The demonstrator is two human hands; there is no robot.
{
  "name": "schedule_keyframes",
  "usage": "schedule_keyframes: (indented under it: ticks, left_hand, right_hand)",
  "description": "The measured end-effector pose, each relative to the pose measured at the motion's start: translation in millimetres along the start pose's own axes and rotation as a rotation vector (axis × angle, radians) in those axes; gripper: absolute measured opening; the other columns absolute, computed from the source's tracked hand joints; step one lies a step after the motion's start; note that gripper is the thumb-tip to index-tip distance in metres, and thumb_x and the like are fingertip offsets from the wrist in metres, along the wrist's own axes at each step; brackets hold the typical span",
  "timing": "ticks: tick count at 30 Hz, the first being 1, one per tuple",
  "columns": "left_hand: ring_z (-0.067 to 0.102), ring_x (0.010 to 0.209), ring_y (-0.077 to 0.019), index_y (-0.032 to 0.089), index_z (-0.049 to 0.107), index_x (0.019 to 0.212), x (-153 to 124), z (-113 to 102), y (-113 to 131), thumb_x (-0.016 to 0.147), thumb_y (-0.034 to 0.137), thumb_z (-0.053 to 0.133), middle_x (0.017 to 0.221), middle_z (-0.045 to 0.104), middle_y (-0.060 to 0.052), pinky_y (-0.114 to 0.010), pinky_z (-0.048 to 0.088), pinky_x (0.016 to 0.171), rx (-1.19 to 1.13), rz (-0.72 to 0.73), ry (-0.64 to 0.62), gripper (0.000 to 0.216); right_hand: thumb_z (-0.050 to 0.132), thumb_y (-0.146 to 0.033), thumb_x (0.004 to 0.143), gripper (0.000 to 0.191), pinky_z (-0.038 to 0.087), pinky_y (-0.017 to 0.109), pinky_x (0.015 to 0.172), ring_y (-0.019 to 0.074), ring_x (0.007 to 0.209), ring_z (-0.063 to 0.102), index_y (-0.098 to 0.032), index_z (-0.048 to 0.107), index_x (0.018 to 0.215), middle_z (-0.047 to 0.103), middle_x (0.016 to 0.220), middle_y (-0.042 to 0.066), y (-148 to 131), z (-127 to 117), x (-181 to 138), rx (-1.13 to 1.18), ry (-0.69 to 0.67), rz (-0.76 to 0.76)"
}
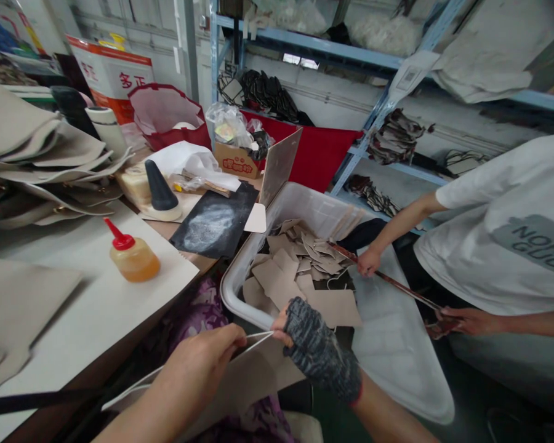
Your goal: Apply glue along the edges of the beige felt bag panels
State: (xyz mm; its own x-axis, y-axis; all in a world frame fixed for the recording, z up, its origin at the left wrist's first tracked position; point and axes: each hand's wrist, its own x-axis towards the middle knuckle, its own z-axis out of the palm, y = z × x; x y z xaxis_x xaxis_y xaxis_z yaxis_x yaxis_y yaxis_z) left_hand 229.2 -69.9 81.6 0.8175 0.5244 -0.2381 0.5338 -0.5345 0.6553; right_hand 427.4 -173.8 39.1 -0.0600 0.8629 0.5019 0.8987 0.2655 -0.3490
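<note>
My bare left hand (pixel 205 360) is closed on the upper edge of a beige leather-like piece (pixel 265 369), which hangs over my lap. A thin white cord (pixel 260 337) runs along that edge and stretches between my two hands. Its end is pinched in the fingers of my right hand (pixel 321 347), which wears a dark grey fingerless knit glove. Part of the cord and piece is hidden behind my left hand and forearm. Just past my hands, a white plastic bin (pixel 233 295) holds many loose beige pieces (pixel 277 274).
On the left table (pixel 133 320) stand a glue bottle with a red nozzle (pixel 135 255), a black cone (pixel 160 187), a dark sheet (pixel 216 221) and stacked beige pieces (pixel 41 147). A co-worker (pixel 503 234) at right holds a long brown strip (pixel 406 289). Blue shelving (pixel 314 46) stands behind.
</note>
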Motion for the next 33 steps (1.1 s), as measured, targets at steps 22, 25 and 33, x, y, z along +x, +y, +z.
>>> schedule_keyframes:
  ticks: [22, 25, 33]
  left_hand:
    - [0.065, 0.063, -0.0132, 0.019, 0.056, 0.077, 5.6, 33.0, -17.0, 0.092, 0.016, 0.038, 0.071, 0.067, -0.002, -0.019, 0.045, 0.056, 0.046, 0.306, 0.302, 0.024]
    - [0.064, 0.061, -0.0132, 0.019, 0.055, 0.076, 5.2, 36.0, -18.5, 0.092, 0.014, 0.037, 0.068, 0.066, -0.001, -0.020, 0.044, 0.054, 0.090, 0.322, 0.326, 0.024]
    - [0.062, 0.058, -0.0132, 0.019, 0.052, 0.078, 6.1, 37.8, -14.2, 0.093, 0.013, 0.035, 0.066, 0.064, 0.000, -0.020, 0.043, 0.052, 0.108, 0.374, 0.371, 0.024]
  right_hand:
    - [0.035, -0.033, 0.100, 0.038, 0.050, 0.043, 0.080, 0.0220, 0.075, 0.062, -0.021, 0.064, 0.079, 0.068, 0.075, 0.004, -2.6, -5.7, 1.7, -0.221, -0.079, -0.192]
    - [0.037, -0.031, 0.099, 0.035, 0.049, 0.047, 0.087, 0.0237, 0.078, 0.063, -0.020, 0.064, 0.080, 0.068, 0.077, 0.006, -5.6, -5.7, 1.9, -0.326, -0.122, -0.220]
    - [0.032, -0.031, 0.098, 0.042, 0.050, 0.050, 0.085, 0.0254, 0.075, 0.063, -0.017, 0.066, 0.079, 0.068, 0.074, 0.011, -11.3, 1.1, 1.7, -0.320, -0.110, -0.199]
